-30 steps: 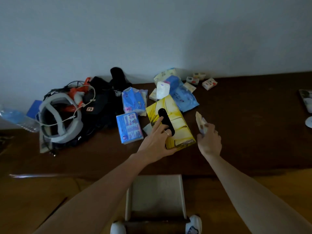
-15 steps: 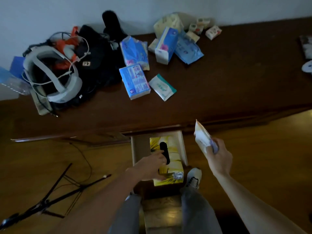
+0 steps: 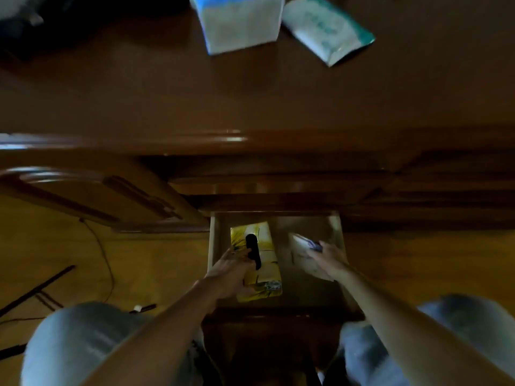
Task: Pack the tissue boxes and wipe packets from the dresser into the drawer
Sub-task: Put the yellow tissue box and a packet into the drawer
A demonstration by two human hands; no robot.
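The yellow tissue box [image 3: 266,263] with a black oval slot lies in the left half of the open drawer [image 3: 338,227]. My left hand [image 3: 231,267] rests on its left side, fingers spread over the top by the slot. My right hand [image 3: 327,259] grips a pale wipe packet [image 3: 299,246] low in the drawer's right half. On the dresser top [image 3: 139,87] above stand a blue and white tissue box [image 3: 239,22] and a teal and white wipe packet [image 3: 326,29].
Dark gear [image 3: 25,20] fills the dresser's top left corner. An open cabinet door [image 3: 92,195] juts out left of the drawer. A cable [image 3: 106,263] and tripod legs [image 3: 36,291] lie on the wooden floor at left. My knees [image 3: 75,341] frame the drawer.
I have bent lower over the drawer. The yellow box has settled into its left half, and my right hand has carried the pale packet from beside the drawer down into its right half.
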